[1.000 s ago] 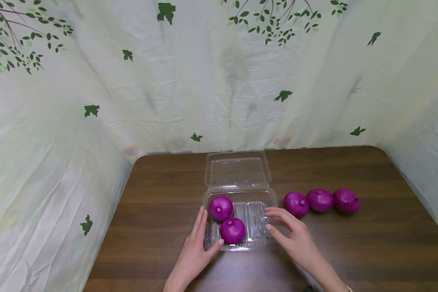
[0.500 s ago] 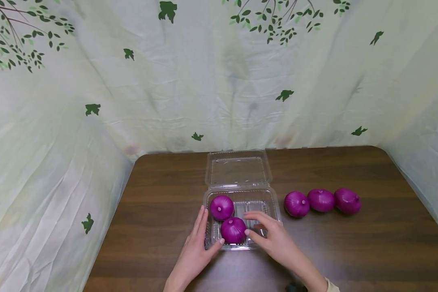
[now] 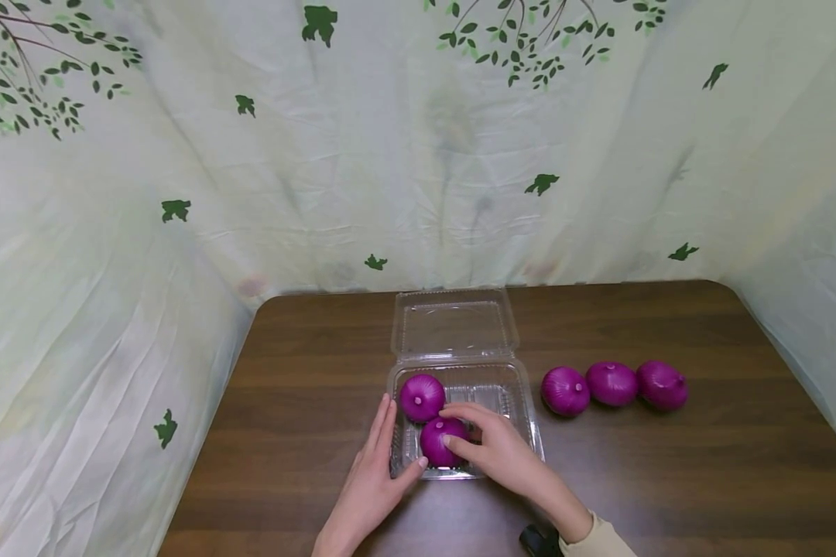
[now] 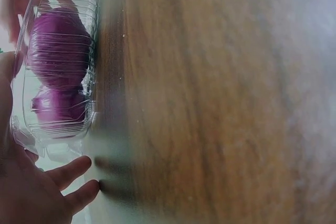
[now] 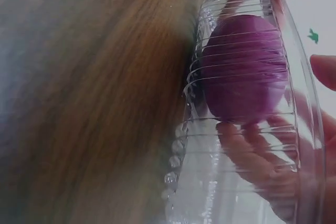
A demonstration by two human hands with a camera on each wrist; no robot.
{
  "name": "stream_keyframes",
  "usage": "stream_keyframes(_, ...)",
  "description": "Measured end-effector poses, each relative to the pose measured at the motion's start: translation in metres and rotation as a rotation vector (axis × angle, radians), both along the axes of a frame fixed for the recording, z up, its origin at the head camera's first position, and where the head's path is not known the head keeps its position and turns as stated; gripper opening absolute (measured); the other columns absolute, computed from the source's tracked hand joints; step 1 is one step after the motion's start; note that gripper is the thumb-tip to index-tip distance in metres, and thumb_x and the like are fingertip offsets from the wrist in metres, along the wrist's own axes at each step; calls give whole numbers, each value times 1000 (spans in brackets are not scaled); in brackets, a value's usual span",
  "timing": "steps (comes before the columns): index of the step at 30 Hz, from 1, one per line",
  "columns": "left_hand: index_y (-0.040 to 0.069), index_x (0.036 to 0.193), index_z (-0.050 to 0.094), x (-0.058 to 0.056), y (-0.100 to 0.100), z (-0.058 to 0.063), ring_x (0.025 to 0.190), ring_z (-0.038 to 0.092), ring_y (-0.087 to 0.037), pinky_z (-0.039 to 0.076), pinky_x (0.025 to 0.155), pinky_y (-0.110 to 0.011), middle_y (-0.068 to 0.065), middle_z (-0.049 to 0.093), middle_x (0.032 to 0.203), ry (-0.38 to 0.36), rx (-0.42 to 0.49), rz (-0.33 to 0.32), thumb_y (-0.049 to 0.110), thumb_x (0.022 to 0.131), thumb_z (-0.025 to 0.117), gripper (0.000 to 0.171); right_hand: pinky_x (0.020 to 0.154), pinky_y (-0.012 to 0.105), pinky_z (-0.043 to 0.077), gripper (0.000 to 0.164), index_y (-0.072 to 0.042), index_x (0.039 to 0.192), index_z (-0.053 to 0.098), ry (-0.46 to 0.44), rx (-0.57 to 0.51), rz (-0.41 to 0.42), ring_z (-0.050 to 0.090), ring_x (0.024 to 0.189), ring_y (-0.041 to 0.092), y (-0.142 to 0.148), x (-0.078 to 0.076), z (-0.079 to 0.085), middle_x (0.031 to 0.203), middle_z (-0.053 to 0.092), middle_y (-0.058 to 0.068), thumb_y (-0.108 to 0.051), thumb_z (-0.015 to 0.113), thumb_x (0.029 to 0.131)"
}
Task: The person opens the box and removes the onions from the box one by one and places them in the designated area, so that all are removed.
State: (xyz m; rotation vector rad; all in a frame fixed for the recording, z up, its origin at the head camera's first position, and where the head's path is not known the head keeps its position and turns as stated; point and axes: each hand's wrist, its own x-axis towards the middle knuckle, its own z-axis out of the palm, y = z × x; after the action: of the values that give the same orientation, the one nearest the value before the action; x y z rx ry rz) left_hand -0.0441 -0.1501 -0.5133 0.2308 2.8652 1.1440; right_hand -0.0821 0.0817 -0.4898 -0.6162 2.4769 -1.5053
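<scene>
A clear plastic clamshell container (image 3: pixel 522 388) lies on the table with its lid folded back. Two red onions sit in its left half, the far onion (image 3: pixel 422 398) and the near onion (image 3: pixel 433 449). My right hand (image 3: pixel 505 455) reaches in over the container's right side, thumb and fingers curved round the near onion. In the right wrist view its fingers meet this onion (image 5: pixel 244 69) behind the ribbed wall. Along the container's left side, my left hand (image 3: pixel 372 481) rests with straight fingers, thumb at the near left corner. Two of its fingertips (image 4: pixel 79 166) reach down by the tabletop.
To the right of the container, three more red onions lie in a row: one onion (image 3: pixel 565 391), a middle onion (image 3: pixel 612 384) and an outer onion (image 3: pixel 662 385). The lid (image 3: pixel 454 325) points toward the leaf-patterned curtain (image 3: pixel 453 193) behind the wooden table (image 3: pixel 306 387).
My right hand has moved left, from the container's right edge across its base to the near onion, and its fingers now curve round it. The left hand stays in place.
</scene>
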Motion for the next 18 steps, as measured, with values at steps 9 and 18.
stream_keyframes(9, 24, 160, 10, 0, 1, 0, 142, 30, -28, 33, 99, -69, 10, 2, 165, 20, 3, 0, 58, 89, 64, 96, 104, 48, 41, 29, -16, 119, 70, 15, 24, 32, 54, 124, 22, -6, -9, -5, 130, 62, 3, -22, 70, 91)
stream_keyframes(18, 26, 160, 10, 0, 1, -2, 141, 32, -30, 33, 98, -69, 12, 2, 164, 14, -4, 11, 57, 88, 66, 96, 102, 50, 42, 24, -18, 111, 74, -21, -1, 0, 56, 121, 24, -8, -13, -6, 123, 67, 2, -24, 74, 88)
